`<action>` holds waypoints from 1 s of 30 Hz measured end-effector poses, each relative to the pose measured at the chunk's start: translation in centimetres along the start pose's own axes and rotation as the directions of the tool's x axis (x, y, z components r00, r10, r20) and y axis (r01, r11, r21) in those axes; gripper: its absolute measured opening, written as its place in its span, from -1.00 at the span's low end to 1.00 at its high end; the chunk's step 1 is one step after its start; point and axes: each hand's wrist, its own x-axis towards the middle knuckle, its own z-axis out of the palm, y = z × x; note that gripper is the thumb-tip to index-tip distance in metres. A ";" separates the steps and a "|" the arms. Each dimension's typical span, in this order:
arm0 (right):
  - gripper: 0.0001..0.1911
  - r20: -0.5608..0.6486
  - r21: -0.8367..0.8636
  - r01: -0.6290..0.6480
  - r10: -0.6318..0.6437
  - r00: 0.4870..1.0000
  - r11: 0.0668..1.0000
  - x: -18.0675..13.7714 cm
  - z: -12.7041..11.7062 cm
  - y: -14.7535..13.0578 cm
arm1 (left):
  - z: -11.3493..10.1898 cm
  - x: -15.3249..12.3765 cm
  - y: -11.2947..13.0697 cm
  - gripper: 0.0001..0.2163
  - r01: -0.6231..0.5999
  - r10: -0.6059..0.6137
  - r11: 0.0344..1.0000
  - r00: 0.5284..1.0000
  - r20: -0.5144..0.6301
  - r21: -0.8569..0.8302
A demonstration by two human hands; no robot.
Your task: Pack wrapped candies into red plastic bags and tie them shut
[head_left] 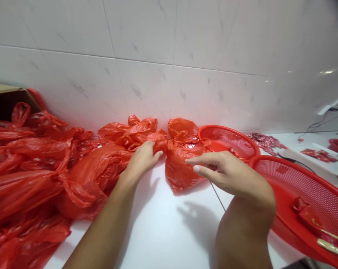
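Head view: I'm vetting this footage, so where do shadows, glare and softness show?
Head view: the left hand and right hand cast soft shadows on the white table; head view: bright glints on the wall at far right; head view: the red pieces on the white tray look soft, details unclear.

Pale wall (146, 37) — grey-flecked, seamed — behind a white table (163, 231).

red bags (182, 172), white tabletop (163, 220)
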 end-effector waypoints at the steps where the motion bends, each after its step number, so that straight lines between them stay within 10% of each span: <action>1: -0.70 -0.003 0.004 0.000 0.000 1.000 1.000 -0.1 -0.1 0.0 | -1.0 -0.5 0.5 -0.61 -0.030 0.026 0.999 0.993 -0.117 -0.029; 6: -0.71 -0.015 -0.001 0.048 -0.048 0.999 0.999 -0.8 -0.1 -0.5 | -3.2 -6.0 3.0 -0.75 -0.224 0.067 0.965 0.711 -0.700 -0.136; 10: -0.70 -0.062 -0.052 0.121 -0.124 0.990 0.991 -1.5 -0.4 -0.4 | 0.9 -12.4 2.7 -0.87 -0.703 0.488 0.707 0.401 -0.775 0.082; 17: -0.69 -0.102 -0.263 -0.064 0.038 0.994 0.963 -7.0 2.5 2.3 | 9.3 -16.4 -1.0 -0.79 -0.887 0.791 0.459 0.431 -0.434 -0.045; 23: -0.77 -0.438 0.140 -0.022 0.082 0.895 0.990 -15.2 12.8 2.4 | 9.4 -16.1 -0.9 -0.76 -0.927 0.861 0.354 0.374 -0.344 -0.123; 30: -0.72 -0.645 0.078 -0.179 0.187 0.741 0.981 -15.6 19.9 0.7 | 10.4 -19.1 0.3 -0.75 -0.949 0.964 0.169 0.215 -0.153 -0.267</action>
